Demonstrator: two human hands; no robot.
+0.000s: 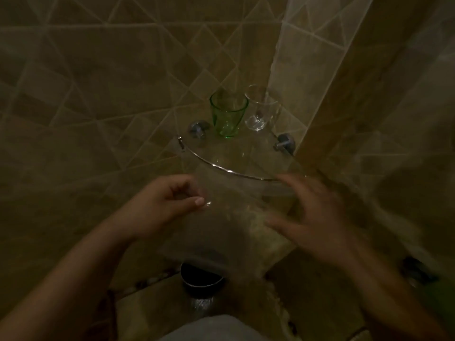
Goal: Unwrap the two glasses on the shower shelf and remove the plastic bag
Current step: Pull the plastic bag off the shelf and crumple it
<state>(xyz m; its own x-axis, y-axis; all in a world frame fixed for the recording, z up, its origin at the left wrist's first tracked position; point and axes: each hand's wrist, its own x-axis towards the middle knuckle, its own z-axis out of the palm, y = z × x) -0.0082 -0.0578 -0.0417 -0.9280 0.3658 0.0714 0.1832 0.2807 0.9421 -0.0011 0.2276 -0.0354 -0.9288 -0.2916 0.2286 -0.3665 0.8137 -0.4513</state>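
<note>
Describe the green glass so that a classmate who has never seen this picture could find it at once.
Find the corner where the two tiled walls meet, and the curved glass shelf fixed there. Two glasses stand upright at its back, side by side. The green glass is the left one, tinted bright green, while the clear glass beside it has no colour.

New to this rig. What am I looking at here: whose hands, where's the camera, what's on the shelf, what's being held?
There is no robot: a person wears one wide-angle camera on the head, looking down at their own bare hands. It is a dim tiled shower corner. A glass corner shelf carries two upright, unwrapped glasses side by side: a green glass and a clear glass. Below the shelf, the left hand pinches the edge of a clear plastic bag. The right hand is spread open beside the bag and blurred; whether it touches the bag is unclear.
</note>
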